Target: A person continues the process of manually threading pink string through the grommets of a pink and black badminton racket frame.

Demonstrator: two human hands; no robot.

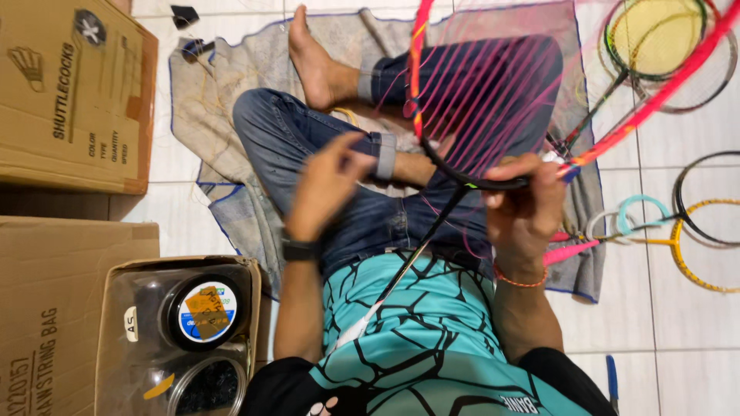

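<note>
I sit cross-legged on a grey cloth in blue jeans and a teal patterned shirt. A badminton racket with a pink, orange and black frame is held over my lap, its dark shaft running down toward my chest. Pink strings run lengthwise across the head. My right hand grips the lower rim of the frame near the throat. My left hand, with a black watch on the wrist, is raised beside the frame with fingers pinched together, blurred; whether a string is between them I cannot tell.
Cardboard boxes stand at the left, one lower box holding round string reels. Several other rackets lie on the white tiled floor at right, including a yellow-framed racket. A blue pen lies at lower right.
</note>
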